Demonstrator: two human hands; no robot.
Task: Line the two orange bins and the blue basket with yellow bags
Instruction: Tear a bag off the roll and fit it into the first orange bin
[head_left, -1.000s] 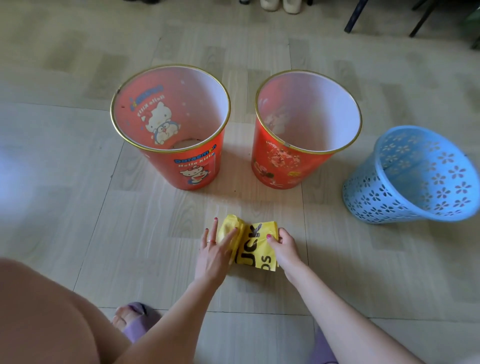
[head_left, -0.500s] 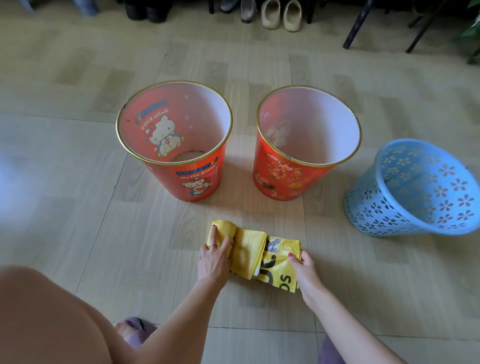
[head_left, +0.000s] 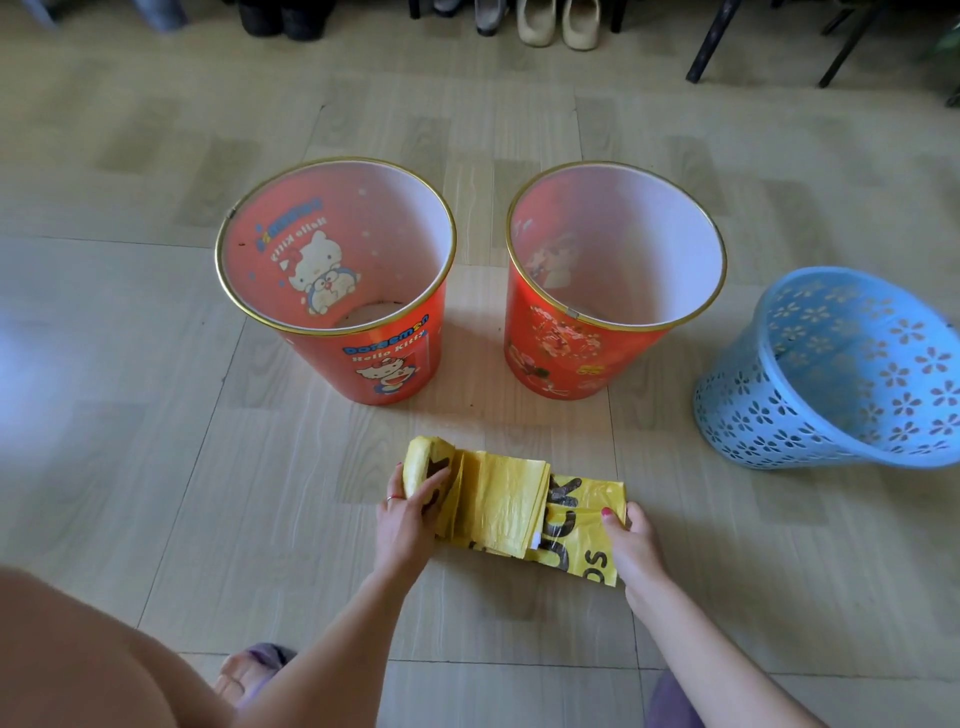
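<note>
- Yellow bags (head_left: 498, 499): a folded roll, partly unrolled, flat on the floor (head_left: 156, 415) at 6 o'clock of the two orange bins, near them but not touching.
- Long axis runs 9 to 3 o'clock; rolled end at 9, loose printed end at 3.
- My left hand (head_left: 410, 512) clamps the rolled end, fingers curled over it.
- My right hand (head_left: 631, 540) pinches the loose edge of the printed bag.
- Left orange bin (head_left: 384, 358), right orange bin (head_left: 561, 358): upright, bare inside, no liner.
- Blue basket (head_left: 831, 384) at 3 o'clock of the bins, apart from them, unlined.
- Progress, my read: none lined, all three left; first bag not yet free.
</note>
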